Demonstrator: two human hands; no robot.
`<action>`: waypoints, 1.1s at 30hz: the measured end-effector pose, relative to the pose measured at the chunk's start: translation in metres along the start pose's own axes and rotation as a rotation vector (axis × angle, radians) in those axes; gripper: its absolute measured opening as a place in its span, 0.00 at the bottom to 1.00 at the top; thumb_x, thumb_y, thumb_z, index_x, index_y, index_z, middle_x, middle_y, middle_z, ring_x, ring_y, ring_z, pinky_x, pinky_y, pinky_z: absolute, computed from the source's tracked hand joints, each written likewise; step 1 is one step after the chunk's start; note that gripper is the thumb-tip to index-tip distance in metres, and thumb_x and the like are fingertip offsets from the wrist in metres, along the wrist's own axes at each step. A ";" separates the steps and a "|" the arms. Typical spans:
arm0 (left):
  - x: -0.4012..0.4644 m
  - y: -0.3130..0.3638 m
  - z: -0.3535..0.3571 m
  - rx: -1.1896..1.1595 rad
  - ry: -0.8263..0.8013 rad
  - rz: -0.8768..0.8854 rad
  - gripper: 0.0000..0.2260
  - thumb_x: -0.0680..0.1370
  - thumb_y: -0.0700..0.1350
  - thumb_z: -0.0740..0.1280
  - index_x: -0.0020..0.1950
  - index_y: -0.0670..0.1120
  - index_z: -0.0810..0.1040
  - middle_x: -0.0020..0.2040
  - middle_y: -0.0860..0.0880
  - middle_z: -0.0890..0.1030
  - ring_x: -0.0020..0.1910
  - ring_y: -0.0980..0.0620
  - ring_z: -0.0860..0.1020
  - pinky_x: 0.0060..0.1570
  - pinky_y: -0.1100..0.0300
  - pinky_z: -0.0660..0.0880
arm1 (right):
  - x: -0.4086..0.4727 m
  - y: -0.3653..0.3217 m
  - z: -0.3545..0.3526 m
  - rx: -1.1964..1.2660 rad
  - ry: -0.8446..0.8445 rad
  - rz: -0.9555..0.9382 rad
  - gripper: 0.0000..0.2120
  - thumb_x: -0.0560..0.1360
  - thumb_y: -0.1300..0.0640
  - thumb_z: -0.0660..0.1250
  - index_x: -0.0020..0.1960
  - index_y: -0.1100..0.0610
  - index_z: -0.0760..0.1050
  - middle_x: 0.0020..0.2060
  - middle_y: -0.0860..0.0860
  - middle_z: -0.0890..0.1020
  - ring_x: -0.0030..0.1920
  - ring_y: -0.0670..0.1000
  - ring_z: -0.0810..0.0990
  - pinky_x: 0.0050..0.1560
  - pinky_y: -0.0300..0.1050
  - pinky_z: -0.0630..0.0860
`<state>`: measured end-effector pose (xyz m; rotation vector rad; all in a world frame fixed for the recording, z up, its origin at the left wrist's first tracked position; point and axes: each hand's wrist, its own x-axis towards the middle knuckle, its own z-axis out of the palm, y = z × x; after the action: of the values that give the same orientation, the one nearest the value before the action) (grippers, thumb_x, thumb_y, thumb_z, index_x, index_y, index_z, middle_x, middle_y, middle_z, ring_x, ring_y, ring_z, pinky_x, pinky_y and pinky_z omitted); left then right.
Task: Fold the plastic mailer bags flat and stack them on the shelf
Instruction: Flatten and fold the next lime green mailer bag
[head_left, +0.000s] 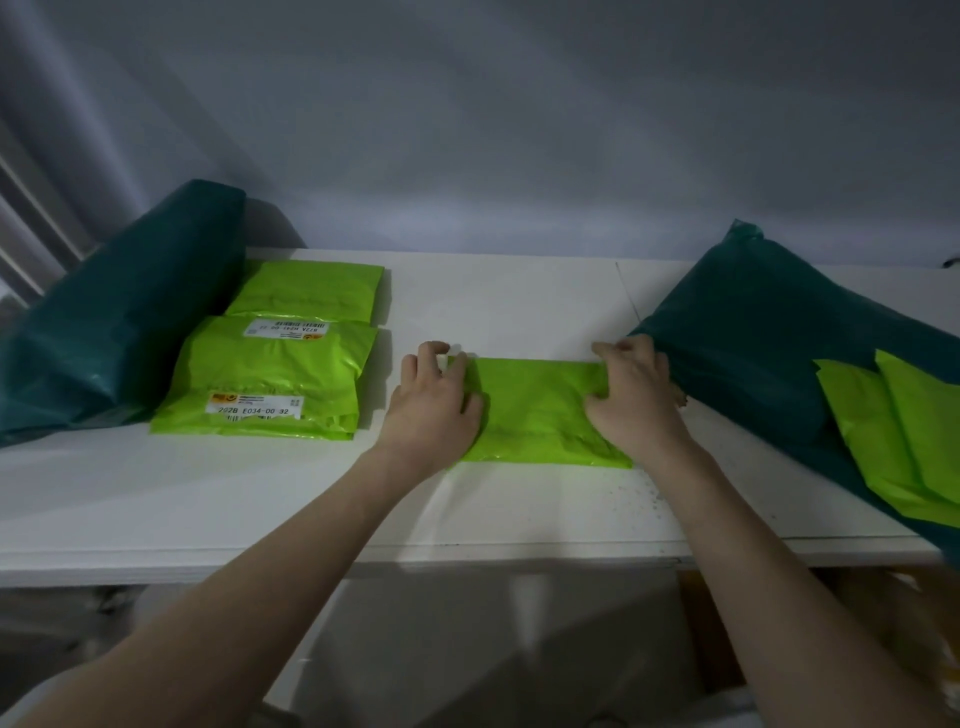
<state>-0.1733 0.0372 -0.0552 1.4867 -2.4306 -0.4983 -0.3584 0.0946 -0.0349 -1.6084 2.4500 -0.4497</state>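
Observation:
A lime-green mailer bag (537, 410) lies folded into a flat rectangle on the white shelf (311, 499), in the middle. My left hand (434, 400) covers its left end, fingers curled over the far left corner where a white bit shows. My right hand (631, 395) grips its right end, fingers curled round the far right corner. To the left stands a stack of folded green mailers (270, 384) with white shipping labels, and another folded green mailer (311, 291) lies behind it. More unfolded green mailers (893, 431) lie at the right on a dark bag.
A big dark teal plastic bag (119, 317) leans at the shelf's left end. Another dark teal bag (763, 332) fills the right end, touching my right hand. A grey wall rises behind. Below the shelf's front edge are a white surface and a brown box.

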 end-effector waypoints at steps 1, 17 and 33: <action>-0.002 0.000 0.000 0.015 0.049 0.041 0.26 0.76 0.53 0.48 0.71 0.43 0.63 0.70 0.43 0.61 0.67 0.42 0.62 0.63 0.49 0.64 | -0.003 -0.003 0.001 -0.017 0.060 -0.048 0.24 0.75 0.61 0.61 0.71 0.58 0.65 0.68 0.58 0.64 0.67 0.59 0.62 0.63 0.47 0.63; -0.012 -0.011 0.019 0.179 -0.136 0.133 0.24 0.82 0.51 0.42 0.77 0.47 0.41 0.78 0.52 0.42 0.76 0.55 0.43 0.73 0.48 0.44 | -0.024 -0.033 0.047 -0.180 -0.131 -0.303 0.26 0.81 0.43 0.44 0.77 0.47 0.48 0.77 0.46 0.48 0.77 0.51 0.43 0.73 0.63 0.44; -0.023 -0.035 0.002 -0.017 0.091 0.262 0.27 0.77 0.53 0.46 0.68 0.40 0.68 0.66 0.41 0.70 0.61 0.40 0.72 0.62 0.47 0.70 | -0.030 -0.055 0.045 -0.127 0.155 -0.375 0.20 0.77 0.55 0.51 0.64 0.58 0.73 0.66 0.57 0.74 0.64 0.57 0.73 0.60 0.58 0.70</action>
<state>-0.1354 0.0437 -0.0722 1.1336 -2.4910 -0.3858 -0.2850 0.0949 -0.0590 -2.1757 2.3214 -0.4962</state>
